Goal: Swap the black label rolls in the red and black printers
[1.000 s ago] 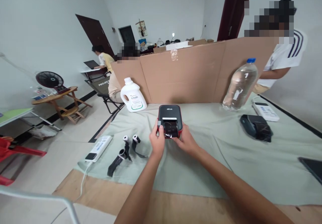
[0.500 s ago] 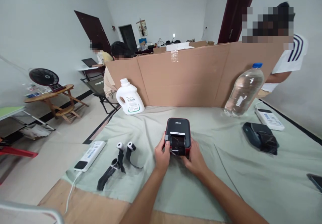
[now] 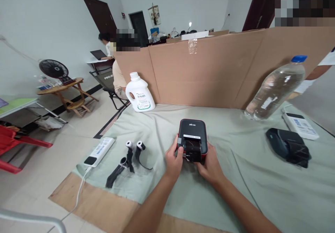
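Since the earlier frames the label printer (image 3: 193, 138) has been brought slightly nearer along the green cloth (image 3: 243, 191), and the view has been turned so that the seated person at the far right is now largely cut off by the frame edge. The printer, black with red sides, is found on the cloth near its middle, in front of the cardboard screen (image 3: 222, 68). The left hand (image 3: 174, 160) is closed on the printer's left side, the thumb laid by a small grey tab. The right hand (image 3: 211, 163) is pressed to the right front corner; its fingers are hidden beneath the casing, so the full extent of that hold cannot be made out. The open front bay is dark, and its contents cannot be identified. To the left, a white power strip (image 3: 99, 151) and black strips with white roll ends (image 3: 128, 156) are noted; their exact nature is unclear. A white jug (image 3: 140, 96) and a clear bottle (image 3: 276, 88) are leaned against or just beside the screen. A second black device (image 3: 288, 147) is recorded well apart to the right.
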`<state>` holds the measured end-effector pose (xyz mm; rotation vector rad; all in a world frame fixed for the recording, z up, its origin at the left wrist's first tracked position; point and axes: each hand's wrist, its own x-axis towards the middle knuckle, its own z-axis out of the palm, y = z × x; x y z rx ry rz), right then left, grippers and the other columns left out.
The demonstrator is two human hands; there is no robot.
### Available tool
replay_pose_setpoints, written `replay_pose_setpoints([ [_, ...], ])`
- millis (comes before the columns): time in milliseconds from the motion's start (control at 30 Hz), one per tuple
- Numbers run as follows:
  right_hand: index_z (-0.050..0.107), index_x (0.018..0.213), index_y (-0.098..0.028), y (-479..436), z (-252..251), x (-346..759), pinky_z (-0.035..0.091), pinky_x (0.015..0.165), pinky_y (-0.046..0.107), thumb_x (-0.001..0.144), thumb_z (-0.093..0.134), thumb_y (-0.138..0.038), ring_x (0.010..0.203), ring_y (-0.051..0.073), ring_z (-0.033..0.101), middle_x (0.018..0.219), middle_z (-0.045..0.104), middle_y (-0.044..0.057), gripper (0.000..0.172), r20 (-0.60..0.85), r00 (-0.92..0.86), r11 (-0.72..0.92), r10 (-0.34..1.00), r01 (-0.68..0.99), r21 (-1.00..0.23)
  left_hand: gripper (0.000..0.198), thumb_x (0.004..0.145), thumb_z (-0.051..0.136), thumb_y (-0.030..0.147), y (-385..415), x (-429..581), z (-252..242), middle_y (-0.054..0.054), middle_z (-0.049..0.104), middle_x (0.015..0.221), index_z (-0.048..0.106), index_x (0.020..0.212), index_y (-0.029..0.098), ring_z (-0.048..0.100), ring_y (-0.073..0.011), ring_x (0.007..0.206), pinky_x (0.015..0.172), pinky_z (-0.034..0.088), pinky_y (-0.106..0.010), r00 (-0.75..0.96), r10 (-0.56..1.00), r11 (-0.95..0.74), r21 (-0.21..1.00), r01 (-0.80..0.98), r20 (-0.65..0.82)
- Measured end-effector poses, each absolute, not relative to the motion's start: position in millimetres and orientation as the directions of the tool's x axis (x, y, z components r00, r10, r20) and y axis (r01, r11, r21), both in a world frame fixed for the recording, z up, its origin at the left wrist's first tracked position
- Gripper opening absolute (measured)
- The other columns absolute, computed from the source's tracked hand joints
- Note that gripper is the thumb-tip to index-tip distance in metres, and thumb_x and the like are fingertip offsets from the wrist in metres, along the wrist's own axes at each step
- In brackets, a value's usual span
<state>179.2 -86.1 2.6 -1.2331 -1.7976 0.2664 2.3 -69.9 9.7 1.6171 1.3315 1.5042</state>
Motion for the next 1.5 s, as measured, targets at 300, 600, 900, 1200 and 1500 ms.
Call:
replay_pose_setpoints([
  [300,0.027,0.157,-0.023,-85,-3,179,0.049,0.098,0.062,0.088,0.064,-0.047,0.122,0.042,0.053,0.138,0.053,0.018,0.082,0.563,-0.068,0.459,0.823,0.664,-0.591,0.049,0.105,0.033,0.040,-68,2,4,-0.005,0.055,0.150,0.053,0.147,0.024,0.049,-0.0209,0.141,0.121,0.038,-0.036,-0.135,0.922,-0.324,0.915,0.240,0.362],
  [600,0.023,0.158,-0.022,-83,-6,178,0.042,0.108,0.064,0.083,0.068,-0.046,0.134,0.041,0.044,0.144,0.044,0.020,0.091,0.615,0.009,0.443,0.788,0.685,-0.578,0.045,0.103,0.040,0.038,-70,2,10,-0.007,0.060,0.144,0.058,0.142,0.022,0.055,-0.0227,0.136,0.117,0.043,-0.038,-0.136,0.906,-0.362,0.901,0.240,0.400],
  [900,0.012,0.163,-0.026,-83,0,180,0.036,0.114,0.064,0.084,0.067,-0.043,0.145,0.040,0.035,0.160,0.032,0.016,0.098,0.610,0.001,0.441,0.792,0.690,-0.574,0.026,0.100,0.046,0.026,-66,-6,16,-0.009,0.074,0.102,0.071,0.107,0.023,0.067,-0.0222,0.099,0.091,0.054,-0.038,-0.079,0.757,-0.551,0.698,0.457,0.649],
  [1200,0.024,0.160,-0.025,-83,2,177,0.041,0.109,0.061,0.084,0.070,-0.048,0.135,0.040,0.047,0.154,0.043,0.016,0.091,0.602,0.035,0.446,0.798,0.638,-0.628,0.021,0.098,0.046,0.017,-64,-3,16,-0.006,0.073,0.107,0.066,0.105,0.021,0.067,-0.0194,0.102,0.090,0.050,-0.036,-0.084,0.696,-0.578,0.626,0.523,0.713],
  [1500,0.024,0.159,-0.026,-84,3,177,0.043,0.107,0.063,0.085,0.068,-0.047,0.134,0.040,0.048,0.153,0.043,0.016,0.089,0.596,0.029,0.448,0.802,0.631,-0.634,0.022,0.095,0.045,0.013,-59,-2,19,-0.003,0.074,0.098,0.066,0.093,0.020,0.068,-0.0176,0.095,0.086,0.045,-0.033,-0.118,0.708,-0.549,0.648,0.528,0.696],
])
